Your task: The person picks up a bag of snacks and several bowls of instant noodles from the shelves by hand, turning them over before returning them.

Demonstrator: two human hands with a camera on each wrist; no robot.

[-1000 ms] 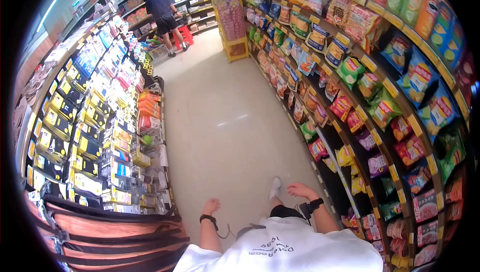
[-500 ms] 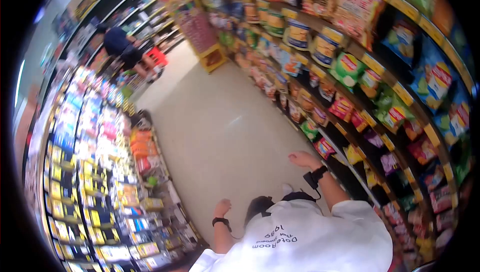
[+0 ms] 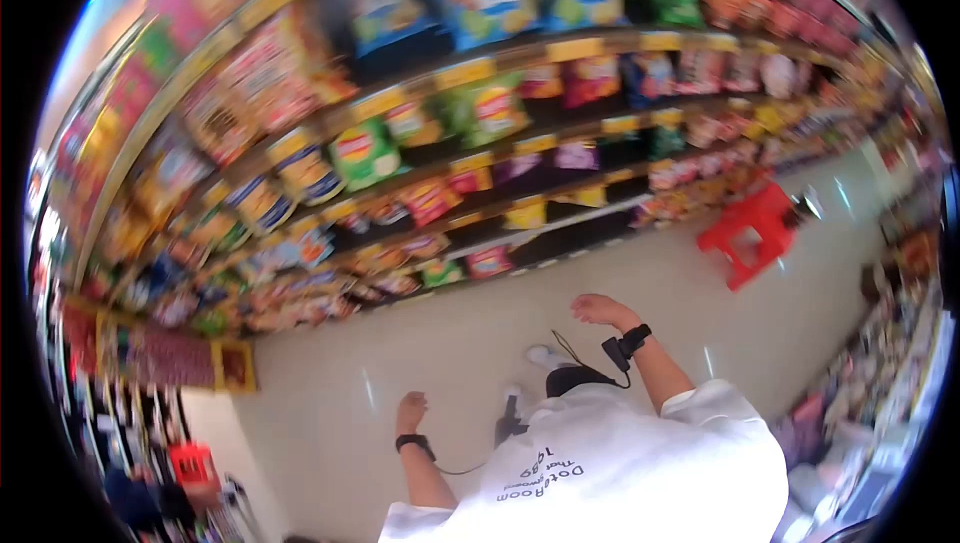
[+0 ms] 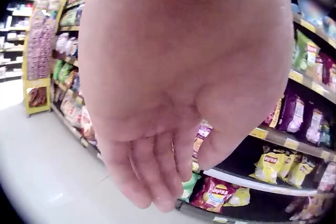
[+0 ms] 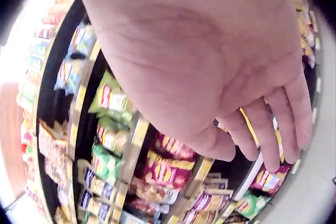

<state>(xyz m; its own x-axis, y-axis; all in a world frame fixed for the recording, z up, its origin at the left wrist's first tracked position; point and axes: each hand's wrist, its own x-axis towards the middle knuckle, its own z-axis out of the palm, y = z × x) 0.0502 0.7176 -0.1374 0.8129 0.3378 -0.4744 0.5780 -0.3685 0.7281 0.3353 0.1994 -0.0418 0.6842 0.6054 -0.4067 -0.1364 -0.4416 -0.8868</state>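
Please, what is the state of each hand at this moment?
Left hand: open, fingers loosely extended, holding nothing.
Right hand: open, fingers loosely extended, holding nothing.

Pale glossy floor (image 3: 330, 383); long tiered shelves (image 4: 262, 184); 2 red stools (image 3: 768, 215).

White shirt (image 3: 610, 463), black lettering; red stool (image 3: 748, 235).

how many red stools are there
2: one stool at the right of the head view, another stool at its lower left, beside a person. Others may be hidden.
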